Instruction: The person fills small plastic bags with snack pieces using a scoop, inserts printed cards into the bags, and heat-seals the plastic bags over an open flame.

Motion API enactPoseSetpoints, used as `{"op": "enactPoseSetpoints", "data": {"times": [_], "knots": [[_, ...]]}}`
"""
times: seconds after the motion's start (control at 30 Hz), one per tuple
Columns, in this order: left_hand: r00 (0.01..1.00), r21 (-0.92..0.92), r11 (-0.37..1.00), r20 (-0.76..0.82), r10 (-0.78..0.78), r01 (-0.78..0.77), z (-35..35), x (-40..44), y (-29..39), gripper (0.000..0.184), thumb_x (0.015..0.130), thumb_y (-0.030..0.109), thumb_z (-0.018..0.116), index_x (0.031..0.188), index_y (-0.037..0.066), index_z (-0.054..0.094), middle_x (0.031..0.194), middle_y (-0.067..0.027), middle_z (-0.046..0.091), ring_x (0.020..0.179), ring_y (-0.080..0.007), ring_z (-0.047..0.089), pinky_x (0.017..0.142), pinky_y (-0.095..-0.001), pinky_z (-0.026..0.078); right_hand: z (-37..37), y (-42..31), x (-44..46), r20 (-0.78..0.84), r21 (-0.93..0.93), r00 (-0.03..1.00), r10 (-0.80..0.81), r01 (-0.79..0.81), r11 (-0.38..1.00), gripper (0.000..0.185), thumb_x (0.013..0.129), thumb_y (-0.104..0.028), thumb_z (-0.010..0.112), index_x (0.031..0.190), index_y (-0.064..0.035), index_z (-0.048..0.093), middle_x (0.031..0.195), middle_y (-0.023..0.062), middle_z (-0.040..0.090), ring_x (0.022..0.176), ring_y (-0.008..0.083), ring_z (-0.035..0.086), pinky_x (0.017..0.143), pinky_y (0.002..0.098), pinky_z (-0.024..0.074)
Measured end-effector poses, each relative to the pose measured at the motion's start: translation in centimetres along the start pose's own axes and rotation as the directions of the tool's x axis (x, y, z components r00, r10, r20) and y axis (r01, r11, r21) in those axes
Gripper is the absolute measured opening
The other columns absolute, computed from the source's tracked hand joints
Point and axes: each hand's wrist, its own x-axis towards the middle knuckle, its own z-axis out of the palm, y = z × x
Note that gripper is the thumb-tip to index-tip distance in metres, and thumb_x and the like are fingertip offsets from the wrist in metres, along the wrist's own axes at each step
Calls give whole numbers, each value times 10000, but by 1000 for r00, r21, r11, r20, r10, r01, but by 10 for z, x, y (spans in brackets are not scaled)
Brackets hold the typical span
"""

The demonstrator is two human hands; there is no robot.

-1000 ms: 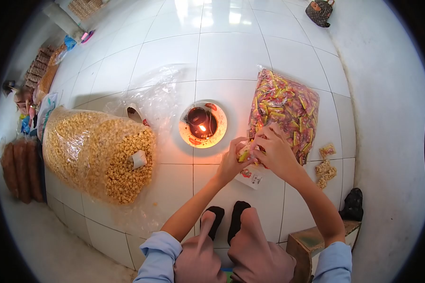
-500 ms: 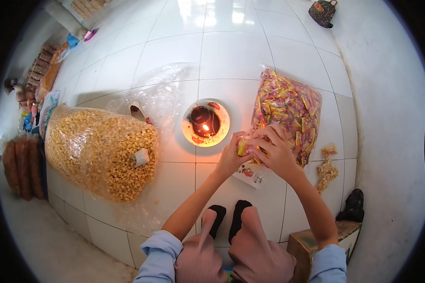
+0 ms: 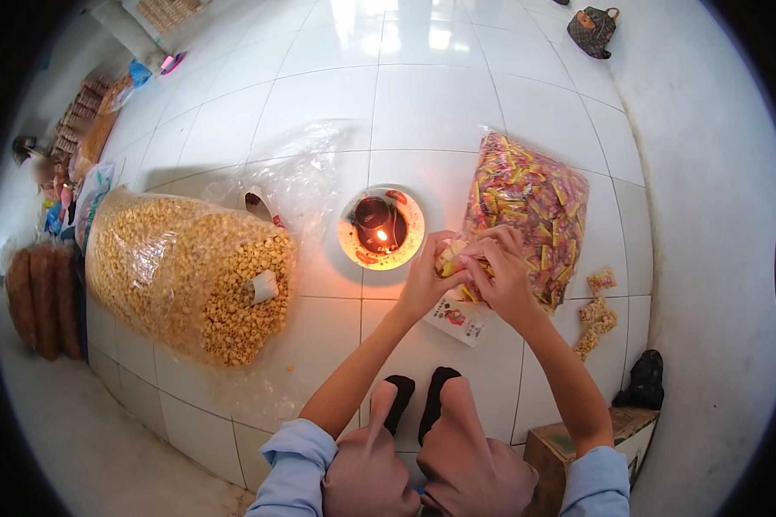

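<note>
My left hand is closed around a small clear packet with yellow and pale contents. My right hand pinches the same packet from the other side, fingertips touching those of the left. Both hands are at the lower left corner of a big clear bag full of red and yellow wrapped pieces. Below them a white printed packet lies on the tiles. To the left of the hands, a small flame burns in a dark holder on a round plate.
A large open plastic bag of popcorn-like snacks lies at left, with a white scoop in it. Small filled packets lie at right, near a black bag and a wooden stool. A person sits far left.
The fingers have shifted slightly around the small packet, which both hands still hold. The whole view has shifted slightly, so the objects appear a little further right.
</note>
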Motion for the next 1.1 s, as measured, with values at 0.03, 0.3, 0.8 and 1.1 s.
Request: {"op": "enactPoseSetpoints", "data": {"times": [0.03,0.3,0.8,1.1], "knots": [[1000,0,1000,-2,0,0,-3,0,0,558,705,127,718,1147,53,386,934,-93,589,821,-133,572,715,-261,468,1,-1,0,19,21,999,36,-36,999,67,764,-85,586,797,-64,531,790,45,531,855,250,477,830,399,333],[980,-260,947,-8,-197,189,-14,-10,12,230,834,105,571,1038,7,530,901,-37,577,751,-64,527,654,-201,442,10,0,7,88,82,995,49,-56,995,188,775,-110,592,949,-60,539,869,84,527,889,275,465,863,383,325],[901,-400,903,-432,-38,-154,-20,-6,48,84,852,92,544,882,49,477,888,-11,515,844,-62,475,713,-224,419,35,-39,32,37,782,829,558,-372,501,79,793,-44,607,847,1,570,795,29,577,725,69,546,687,198,445],[948,-239,965,-316,28,-109,-79,-61,86,367,767,17,633,1066,55,424,937,-26,523,908,-96,510,776,-233,436,71,-94,58,221,856,875,431,-386,344,113,800,-78,602,876,-6,559,842,52,606,755,74,544,673,190,438]]}}
